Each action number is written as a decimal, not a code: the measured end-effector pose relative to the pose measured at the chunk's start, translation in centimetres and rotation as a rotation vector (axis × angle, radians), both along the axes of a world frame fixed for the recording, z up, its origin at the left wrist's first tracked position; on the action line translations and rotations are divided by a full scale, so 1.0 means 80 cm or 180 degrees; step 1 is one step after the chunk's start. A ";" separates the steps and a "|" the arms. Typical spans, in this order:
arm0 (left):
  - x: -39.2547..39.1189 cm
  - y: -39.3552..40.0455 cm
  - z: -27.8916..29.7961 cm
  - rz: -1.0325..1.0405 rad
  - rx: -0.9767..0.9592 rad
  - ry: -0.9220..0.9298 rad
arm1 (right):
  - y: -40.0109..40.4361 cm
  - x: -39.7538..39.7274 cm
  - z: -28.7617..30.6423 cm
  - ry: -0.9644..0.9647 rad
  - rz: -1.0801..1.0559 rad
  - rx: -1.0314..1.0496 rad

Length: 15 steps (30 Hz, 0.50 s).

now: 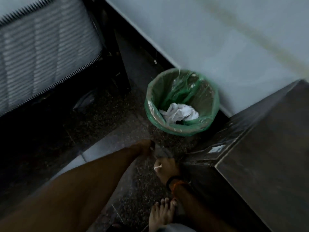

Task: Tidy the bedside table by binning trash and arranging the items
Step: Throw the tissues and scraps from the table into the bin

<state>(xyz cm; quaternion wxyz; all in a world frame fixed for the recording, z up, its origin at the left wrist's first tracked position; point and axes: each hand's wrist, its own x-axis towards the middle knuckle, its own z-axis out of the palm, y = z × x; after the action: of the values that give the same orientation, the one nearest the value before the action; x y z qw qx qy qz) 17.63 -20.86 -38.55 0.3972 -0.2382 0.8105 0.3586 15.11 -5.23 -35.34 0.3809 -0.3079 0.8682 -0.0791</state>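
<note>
White crumpled paper (179,113) in green-lined bin (212,114); R hand (167,169) fingers pinch white scrap (157,167); L unclear.

No readable text, label, brand or number anywhere. Too dark and blurred to make out any lettering on surfaces.

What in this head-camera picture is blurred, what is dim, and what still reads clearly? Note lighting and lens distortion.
Head view: dim, bluish light overall; the floor under the bed frame falls into near-black shadow. Motion blur smears the left hand, the right hand and the bedside table. The green-lined bin and the crumpled white paper inside read clearest. Wide-angle lens bends the wall edge.
</note>
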 end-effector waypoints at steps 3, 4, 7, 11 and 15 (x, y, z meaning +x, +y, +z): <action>-0.012 -0.026 0.070 0.0011 0.0220 -0.0163 | -0.018 -0.013 0.049 -0.0445 -0.0052 0.0071; -0.017 -0.030 0.092 0.0099 0.0331 -0.0163 | -0.026 -0.018 0.070 -0.0392 -0.0089 -0.0040; -0.035 -0.034 0.162 0.0560 0.0477 0.0148 | -0.046 -0.032 0.126 -0.0005 -0.0126 -0.0355; -0.070 -0.039 0.223 0.2137 0.0901 0.0473 | -0.061 -0.061 0.184 0.0399 -0.0283 -0.0612; -0.090 -0.046 0.259 0.2945 0.1007 0.0841 | -0.072 -0.097 0.224 0.0853 -0.0715 -0.0920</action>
<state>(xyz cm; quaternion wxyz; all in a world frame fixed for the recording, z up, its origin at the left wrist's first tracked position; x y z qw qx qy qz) 10.46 -24.54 -17.81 0.1220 -0.4619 0.5992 0.6425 7.32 -10.99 -17.38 0.2028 -0.2684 0.9196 -0.2030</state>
